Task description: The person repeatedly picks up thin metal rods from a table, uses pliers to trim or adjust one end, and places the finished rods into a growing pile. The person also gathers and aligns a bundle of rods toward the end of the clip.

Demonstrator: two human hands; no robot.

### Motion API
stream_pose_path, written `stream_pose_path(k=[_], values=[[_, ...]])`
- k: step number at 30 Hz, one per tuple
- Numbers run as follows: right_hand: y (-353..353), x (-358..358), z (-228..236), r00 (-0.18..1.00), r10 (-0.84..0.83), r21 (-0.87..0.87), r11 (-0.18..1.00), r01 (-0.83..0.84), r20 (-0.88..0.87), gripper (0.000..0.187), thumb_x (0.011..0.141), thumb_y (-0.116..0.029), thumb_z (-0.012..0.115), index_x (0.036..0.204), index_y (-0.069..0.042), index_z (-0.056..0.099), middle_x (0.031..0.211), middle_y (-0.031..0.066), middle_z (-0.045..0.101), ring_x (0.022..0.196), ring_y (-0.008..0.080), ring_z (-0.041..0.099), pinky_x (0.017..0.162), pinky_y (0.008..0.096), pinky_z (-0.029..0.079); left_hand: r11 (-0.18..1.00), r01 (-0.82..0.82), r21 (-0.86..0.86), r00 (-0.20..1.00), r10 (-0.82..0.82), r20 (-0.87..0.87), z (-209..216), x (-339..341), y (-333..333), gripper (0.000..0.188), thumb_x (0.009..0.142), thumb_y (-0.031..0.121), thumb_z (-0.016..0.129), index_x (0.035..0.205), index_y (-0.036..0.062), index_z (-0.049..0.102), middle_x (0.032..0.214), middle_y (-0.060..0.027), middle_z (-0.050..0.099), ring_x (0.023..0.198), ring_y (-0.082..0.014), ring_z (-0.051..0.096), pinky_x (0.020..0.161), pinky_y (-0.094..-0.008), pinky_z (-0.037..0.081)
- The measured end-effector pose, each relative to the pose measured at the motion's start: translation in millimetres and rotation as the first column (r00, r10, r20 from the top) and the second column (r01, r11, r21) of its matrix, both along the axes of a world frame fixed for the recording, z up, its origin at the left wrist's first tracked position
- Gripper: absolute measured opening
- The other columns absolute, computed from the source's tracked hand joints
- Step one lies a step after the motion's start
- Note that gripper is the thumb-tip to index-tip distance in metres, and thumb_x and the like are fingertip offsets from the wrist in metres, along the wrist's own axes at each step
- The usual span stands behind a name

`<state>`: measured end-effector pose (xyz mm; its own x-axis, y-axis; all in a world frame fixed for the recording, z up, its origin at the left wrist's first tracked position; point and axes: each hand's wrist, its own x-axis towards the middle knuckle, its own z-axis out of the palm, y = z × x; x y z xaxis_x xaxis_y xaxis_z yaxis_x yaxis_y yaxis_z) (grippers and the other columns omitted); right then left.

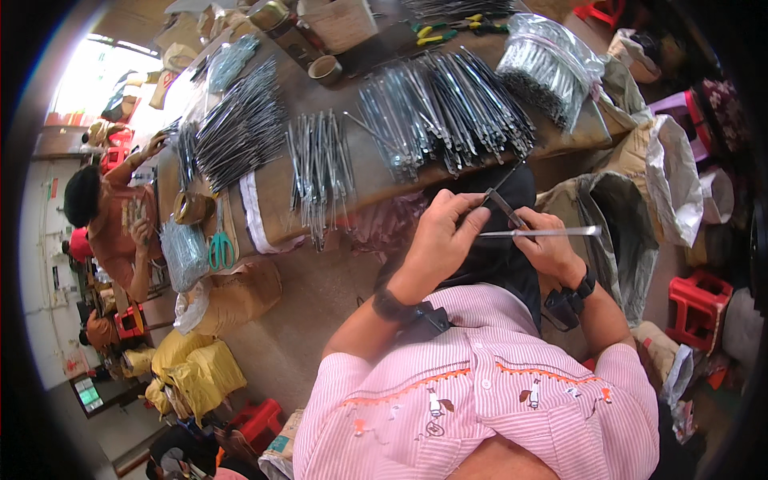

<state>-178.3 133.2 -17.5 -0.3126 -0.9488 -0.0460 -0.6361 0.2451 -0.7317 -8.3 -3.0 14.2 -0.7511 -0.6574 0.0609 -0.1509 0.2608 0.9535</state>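
L hand pinches thin rod, R hand grips silver strip, both fwd, nr tog.

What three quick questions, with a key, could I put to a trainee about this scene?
1. True or false: the teal-handled scissors are to the left of the left hand.
2. What colour is the stool near the picture's right edge? A: green. B: red. C: white.
3. Fill in: one end of the bright silvery strip sticks out to the right past the ____ hand.

Key: 1 true; 2 B; 3 right hand.
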Motion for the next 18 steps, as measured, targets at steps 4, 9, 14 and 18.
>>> stream_pose_path(k=[4,9,14,18], values=[[-9,5,1,0.998,-0.043,-0.043,0.998,0.044,0.035,0.015,0.078,-0.015,0.057,0.090,-0.006,0.061,0.070,0.0173,0.060,0.068,0.0388,0.059,0.062,0.0436,0.047,0.979,-0.038,-0.198,0.998,0.047,0.039,13,15,5,0.043,0.078,0.014,0.075,0.116,0.0000,0.060,0.092,-0.0126,0.054,0.082,-0.0254,0.054,0.074,-0.0322,0.045],[-24,14,2,0.986,-0.006,-0.008,1.000,0.008,0.165,0.026,0.080,-0.014,0.056,0.104,-0.007,0.060,0.076,0.0158,0.063,0.072,0.0357,0.062,0.065,0.0409,0.049,0.942,-0.184,-0.282,0.982,0.187,-0.018,3,20,-15,0.020,0.081,0.000,0.065,0.101,-0.0014,0.065,0.080,-0.0127,0.056,0.070,-0.0238,0.057,0.065,-0.0309,0.045],[-26,17,-6,0.959,0.019,-0.006,1.000,-0.018,0.283,0.035,0.080,-0.012,0.055,0.115,-0.007,0.056,0.083,0.0122,0.066,0.075,0.0326,0.064,0.069,0.0380,0.049,0.838,-0.438,-0.326,0.886,0.464,0.004,-16,49,-61,0.021,0.084,0.009,0.061,0.100,-0.0032,0.067,0.095,-0.0215,0.066,0.088,-0.0322,0.065,0.079,-0.0360,0.050],[-23,11,-8,0.889,-0.076,0.016,0.997,0.077,0.452,0.033,0.080,-0.006,0.051,0.112,-0.002,0.056,0.078,0.0062,0.063,0.069,0.0174,0.061,0.067,0.0297,0.049,0.673,-0.495,-0.549,0.753,0.648,0.116,-28,91,-123,0.025,0.084,0.011,0.061,0.104,-0.0033,0.067,0.094,-0.0217,0.066,0.083,-0.0338,0.064,0.075,-0.0381,0.050]])
